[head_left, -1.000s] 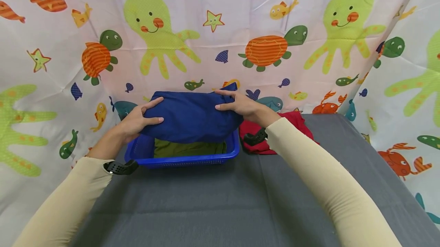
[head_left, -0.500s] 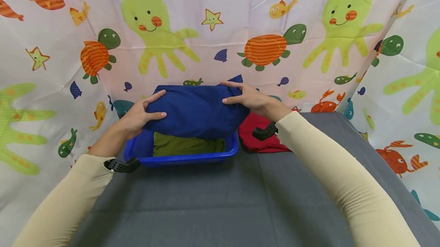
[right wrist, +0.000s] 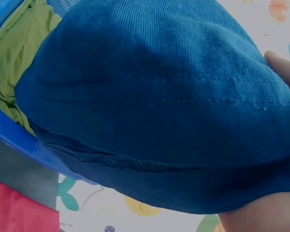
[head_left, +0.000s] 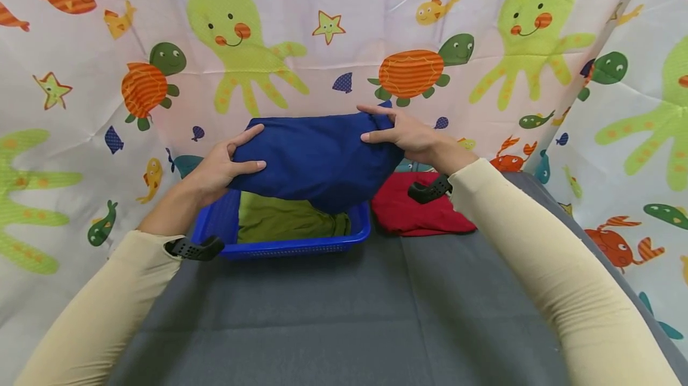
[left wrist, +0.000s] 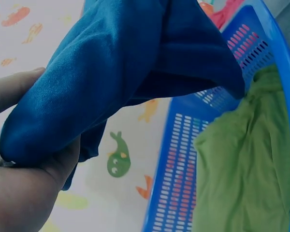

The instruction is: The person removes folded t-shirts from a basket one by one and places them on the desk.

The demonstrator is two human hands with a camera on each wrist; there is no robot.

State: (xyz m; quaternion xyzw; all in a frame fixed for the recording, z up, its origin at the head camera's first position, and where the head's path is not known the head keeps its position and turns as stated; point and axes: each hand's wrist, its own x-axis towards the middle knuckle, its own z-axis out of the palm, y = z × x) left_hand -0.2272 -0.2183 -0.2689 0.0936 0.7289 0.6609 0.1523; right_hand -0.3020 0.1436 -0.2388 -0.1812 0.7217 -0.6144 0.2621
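Note:
A folded dark blue cloth garment (head_left: pixel 317 156) hangs in the air between my two hands, above a blue plastic basket (head_left: pixel 301 248). My left hand (head_left: pixel 220 165) grips its left end, thumb on the near face. At the right end my right hand (head_left: pixel 405 135) pinches the cloth in the same way. Stitched seams run along the garment (right wrist: pixel 159 101) in the right wrist view. Inside the basket lies a folded olive green cloth (head_left: pixel 285 218), partly covered from view by the blue one.
To the right of the basket, a red cloth (head_left: pixel 414 213) lies on the grey table cover (head_left: pixel 301 314). A curtain (head_left: pixel 344 9) printed with sea animals stands behind and at both sides. Each wrist wears a black strap.
Both hands have lifted the blue garment higher and shifted it slightly right. More of the green cloth and the basket now shows beneath it.

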